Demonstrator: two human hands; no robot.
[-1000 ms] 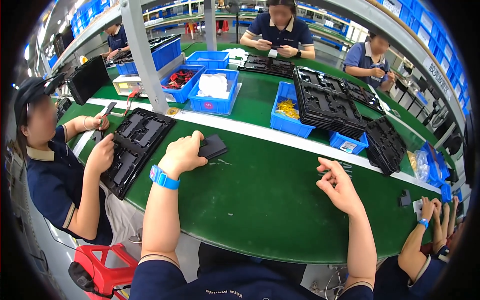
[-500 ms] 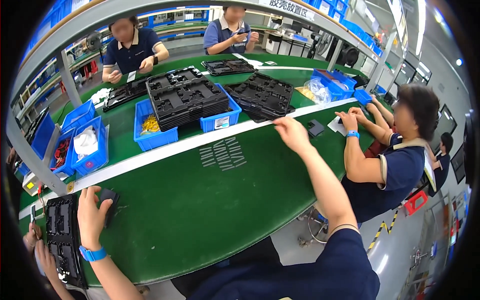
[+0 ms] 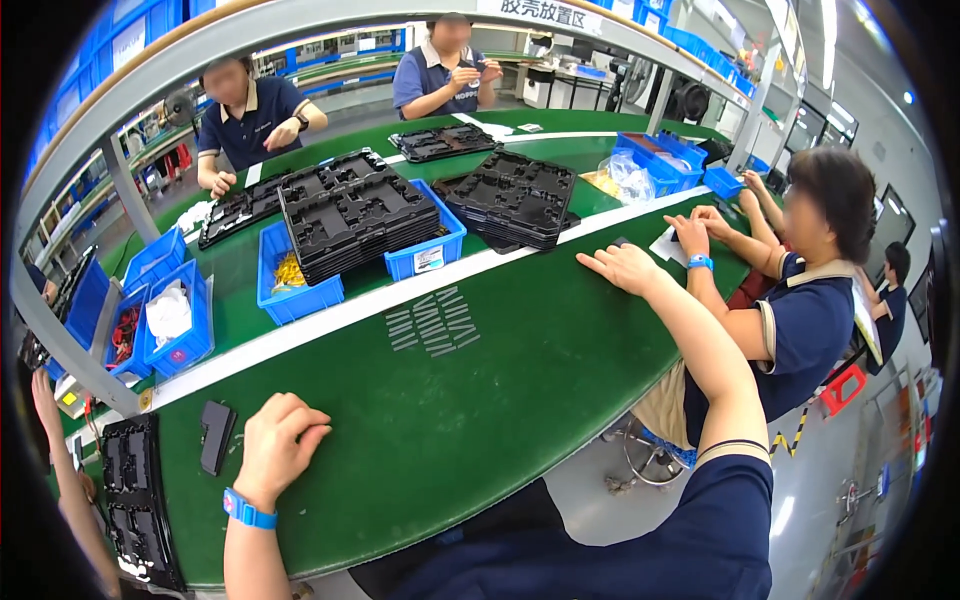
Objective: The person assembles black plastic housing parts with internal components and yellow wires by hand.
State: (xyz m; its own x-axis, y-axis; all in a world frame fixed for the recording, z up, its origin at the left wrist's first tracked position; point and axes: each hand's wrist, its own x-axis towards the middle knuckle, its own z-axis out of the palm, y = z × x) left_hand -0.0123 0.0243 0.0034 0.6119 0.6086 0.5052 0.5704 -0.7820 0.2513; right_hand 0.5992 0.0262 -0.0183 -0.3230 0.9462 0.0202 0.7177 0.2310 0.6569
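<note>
My left hand (image 3: 283, 450), a blue band on its wrist, hovers over the green bench at the lower left. Its fingers curl in close to the thumb, and I see nothing between them. A black L-shaped plastic part (image 3: 214, 437) lies on the bench just left of it. My right hand (image 3: 622, 268) reaches out to the right, palm down, fingers stretched. Beyond its knuckles a small bit of another black part (image 3: 621, 241) shows; the hand hides the rest, and whether they touch I cannot tell. Several short grey strips (image 3: 435, 320) lie in rows mid-bench.
Stacked black trays (image 3: 360, 215) rest across blue bins (image 3: 300, 300), with more trays (image 3: 515, 195) to their right. A black tray (image 3: 140, 500) lies at the far left, beside another person's arm (image 3: 65, 460). A co-worker (image 3: 800, 270) sits close on the right; two others work across the bench.
My left hand has moved right, away from the black part at the left, and its fingers have drawn together. My right hand has shifted right over the other black part, its fingers now stretched.
</note>
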